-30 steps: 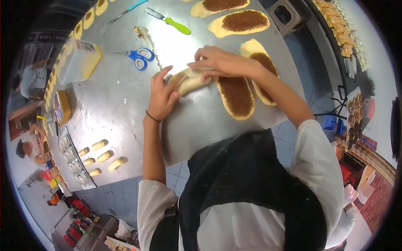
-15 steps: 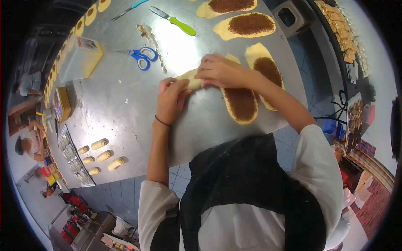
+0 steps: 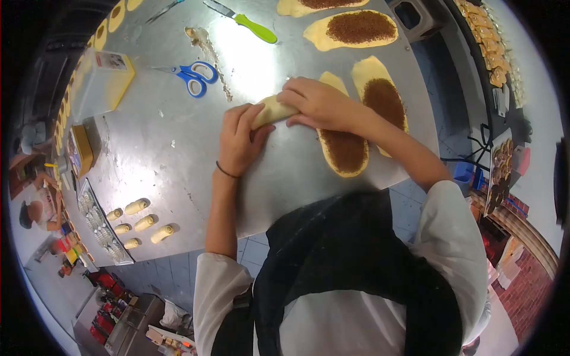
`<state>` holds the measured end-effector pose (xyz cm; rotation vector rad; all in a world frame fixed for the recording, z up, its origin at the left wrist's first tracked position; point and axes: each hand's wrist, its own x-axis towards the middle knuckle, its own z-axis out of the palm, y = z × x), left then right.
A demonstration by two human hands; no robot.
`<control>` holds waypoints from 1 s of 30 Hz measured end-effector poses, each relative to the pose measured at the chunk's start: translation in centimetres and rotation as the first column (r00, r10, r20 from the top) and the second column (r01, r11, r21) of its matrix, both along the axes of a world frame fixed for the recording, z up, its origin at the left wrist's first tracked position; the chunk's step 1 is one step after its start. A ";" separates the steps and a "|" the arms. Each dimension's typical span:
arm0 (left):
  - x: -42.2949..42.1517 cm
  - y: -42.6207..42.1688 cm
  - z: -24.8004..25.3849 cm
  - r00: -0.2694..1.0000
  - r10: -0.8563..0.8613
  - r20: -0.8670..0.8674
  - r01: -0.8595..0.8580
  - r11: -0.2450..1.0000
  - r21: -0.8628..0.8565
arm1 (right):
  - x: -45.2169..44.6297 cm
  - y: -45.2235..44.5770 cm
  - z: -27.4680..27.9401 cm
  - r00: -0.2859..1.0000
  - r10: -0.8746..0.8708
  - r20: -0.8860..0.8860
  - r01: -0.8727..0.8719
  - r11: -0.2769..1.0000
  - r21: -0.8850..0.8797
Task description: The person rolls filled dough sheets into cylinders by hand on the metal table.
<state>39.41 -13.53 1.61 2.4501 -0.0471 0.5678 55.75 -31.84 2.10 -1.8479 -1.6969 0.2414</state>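
Note:
Both hands are on a pale dough roll (image 3: 274,113) lying on the metal table (image 3: 196,148). My left hand (image 3: 241,135) curls its fingers over the roll's left end, thumb on the near side. My right hand (image 3: 314,104) wraps the right end, fingers bent over the top. Under my right forearm lies a flat dough oval (image 3: 344,153) with brown filling; part of it is hidden. Another filled oval (image 3: 385,102) lies to its right, and a third (image 3: 359,28) farther back. Blue scissors (image 3: 196,77) and a green-handled spatula (image 3: 255,28) lie beyond my hands.
Several small rolls (image 3: 161,233) sit at the lower left beside a tray of foil cups (image 3: 101,225). A plastic tub (image 3: 104,83) and a yellow-sided box (image 3: 81,149) stand at the left. A person (image 3: 44,207) is at the far left. Pastries (image 3: 484,44) line a right-hand counter.
The dough between my hands now looks like a smoother, compact roll. My left hand has shifted right and its fingers have closed over the end. The view has moved slightly.

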 end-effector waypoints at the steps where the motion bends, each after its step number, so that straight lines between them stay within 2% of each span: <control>1: 0.1 0.0 -0.3 0.999 -0.014 0.043 0.014 1.000 -0.006 | 0.1 0.1 -0.2 0.999 -0.009 -0.031 0.009 1.000 -0.002; 6: 0.7 1.6 0.3 0.995 -0.059 -0.081 0.059 0.998 -0.002 | 1.8 0.6 -0.8 0.998 0.044 -0.043 -0.045 0.999 0.000; 8: 1.2 2.3 0.7 0.991 -0.083 -0.107 0.083 0.997 -0.002 | 2.5 1.0 -1.1 0.992 0.045 0.122 -0.061 0.989 0.135; 9: 1.4 2.6 0.8 0.992 -0.066 -0.109 0.073 0.995 0.070 | 2.5 1.0 -0.9 0.992 0.048 0.120 -0.064 0.989 0.136; 10: 1.5 2.8 1.0 0.993 -0.049 -0.111 0.064 0.988 0.141 | 2.6 1.1 -0.7 0.979 -0.012 0.206 -0.014 0.992 0.124; 11: 1.5 3.2 1.1 0.992 -0.048 -0.113 0.064 0.988 0.142 | 2.7 1.0 -0.5 0.955 -0.071 0.290 0.038 0.992 0.117; 14: 1.2 3.6 1.6 0.984 -0.011 -0.179 0.047 0.979 0.199 | 2.5 0.4 0.7 0.969 -0.081 0.235 0.077 0.997 0.025; 16: 0.8 3.1 2.0 0.976 -0.007 -0.216 0.009 1.000 0.011 | 1.9 0.2 1.0 0.978 -0.101 0.180 0.096 0.995 0.034; 18: 1.1 2.1 1.6 0.985 -0.023 -0.171 0.028 0.999 0.026 | 1.6 0.4 0.9 0.985 -0.116 0.126 0.111 0.993 0.045; 20: 1.4 1.3 0.8 0.992 -0.037 -0.123 0.042 0.998 0.045 | 1.2 0.8 0.4 1.000 0.004 0.010 -0.003 1.000 -0.029; 21: 1.6 1.0 0.0 0.996 -0.055 -0.070 0.057 0.998 0.028 | 1.1 1.2 0.4 1.000 0.004 0.012 -0.004 1.000 -0.027; 23: 2.1 1.3 -1.5 0.996 -0.084 0.003 0.084 0.996 0.027 | 1.2 1.7 0.6 0.999 0.014 -0.049 -0.022 0.985 -0.171; 27: 2.6 2.7 0.0 0.990 -0.106 -0.092 0.118 0.983 0.139 | 3.4 2.5 0.3 0.991 0.126 -0.043 -0.132 0.962 -0.238; 29: 2.6 2.6 2.0 0.996 -0.014 -0.084 0.040 0.948 0.315 | 3.5 2.2 0.5 0.960 -0.049 0.277 0.040 0.998 0.038; 30: 2.4 2.6 2.1 0.997 -0.010 -0.078 0.034 0.947 0.319 | 3.3 2.2 0.7 0.958 -0.047 0.283 0.036 0.998 0.043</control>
